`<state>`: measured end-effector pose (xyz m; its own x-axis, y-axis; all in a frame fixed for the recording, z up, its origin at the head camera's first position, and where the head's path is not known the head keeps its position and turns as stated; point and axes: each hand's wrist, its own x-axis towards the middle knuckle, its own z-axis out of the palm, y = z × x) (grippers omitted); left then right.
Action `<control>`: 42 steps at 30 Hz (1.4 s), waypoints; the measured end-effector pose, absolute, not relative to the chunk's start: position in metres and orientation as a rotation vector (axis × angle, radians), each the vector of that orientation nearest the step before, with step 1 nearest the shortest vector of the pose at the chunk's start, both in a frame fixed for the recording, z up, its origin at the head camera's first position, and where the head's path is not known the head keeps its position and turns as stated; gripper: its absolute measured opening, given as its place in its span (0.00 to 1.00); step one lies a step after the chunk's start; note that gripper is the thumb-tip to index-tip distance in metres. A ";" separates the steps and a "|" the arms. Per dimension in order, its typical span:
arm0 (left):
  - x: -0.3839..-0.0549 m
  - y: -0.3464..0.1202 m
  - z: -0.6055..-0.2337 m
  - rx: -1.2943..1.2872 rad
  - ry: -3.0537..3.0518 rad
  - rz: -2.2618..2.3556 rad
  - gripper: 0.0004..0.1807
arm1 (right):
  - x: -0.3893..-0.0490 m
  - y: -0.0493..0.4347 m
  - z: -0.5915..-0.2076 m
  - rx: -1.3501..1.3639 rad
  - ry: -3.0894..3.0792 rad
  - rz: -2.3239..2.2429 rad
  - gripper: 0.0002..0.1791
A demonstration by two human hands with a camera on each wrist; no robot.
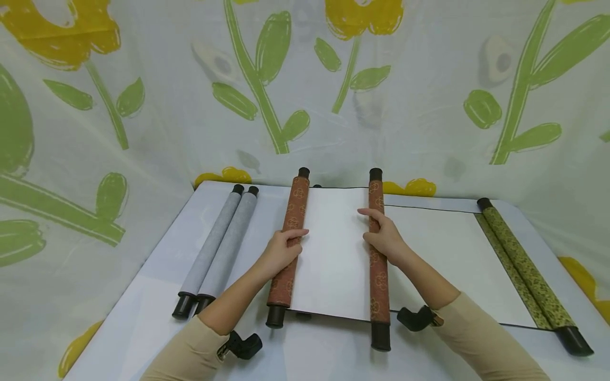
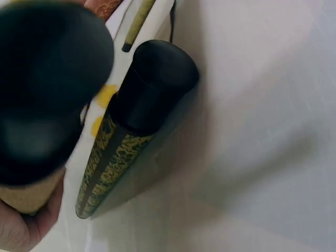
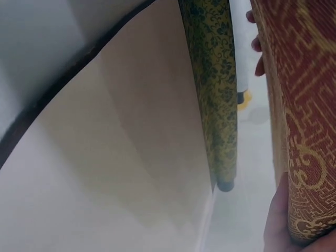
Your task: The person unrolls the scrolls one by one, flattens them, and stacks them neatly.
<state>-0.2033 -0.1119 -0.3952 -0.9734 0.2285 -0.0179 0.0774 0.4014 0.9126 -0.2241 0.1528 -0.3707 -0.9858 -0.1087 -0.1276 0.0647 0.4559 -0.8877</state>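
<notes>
A partly unrolled red scroll with gold patterns spans my two hands in the head view, its white paper (image 1: pixel 335 254) between two rollers. My left hand (image 1: pixel 282 253) grips the left red roller (image 1: pixel 295 206) near its middle. My right hand (image 1: pixel 387 238) holds the right red roller (image 1: pixel 378 280), which fills the right side of the right wrist view. Beneath lies a green-gold scroll, its white sheet (image 1: pixel 443 254) spread toward the right roller (image 1: pixel 529 264). Its other roller (image 2: pixel 118 163) shows in the left wrist view but is mostly hidden under the red scroll from above.
Two rolled grey scrolls (image 1: pixel 232 243) with black end caps lie side by side on the left of the white table (image 1: pixel 157 296). Behind the table hangs a pale cloth (image 1: pixel 167 95) printed with yellow flowers and green leaves.
</notes>
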 end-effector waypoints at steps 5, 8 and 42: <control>-0.202 -0.112 -0.395 0.218 2.561 1.607 0.27 | -0.223 0.158 -0.369 -0.056 2.559 -1.535 0.36; -0.201 -0.111 -0.394 0.222 2.552 1.619 0.28 | -0.223 0.160 -0.368 -0.070 2.577 -1.509 0.40; -0.202 -0.117 -0.394 0.068 2.501 1.667 0.28 | -0.217 0.185 -0.370 -0.121 2.593 -1.428 0.50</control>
<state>-0.2024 -0.1169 -0.3938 -0.9899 0.1117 -0.0868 -0.0371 0.3868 0.9214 -0.2167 0.1848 -0.3697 -0.9807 -0.1570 -0.1167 0.0147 0.5356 -0.8444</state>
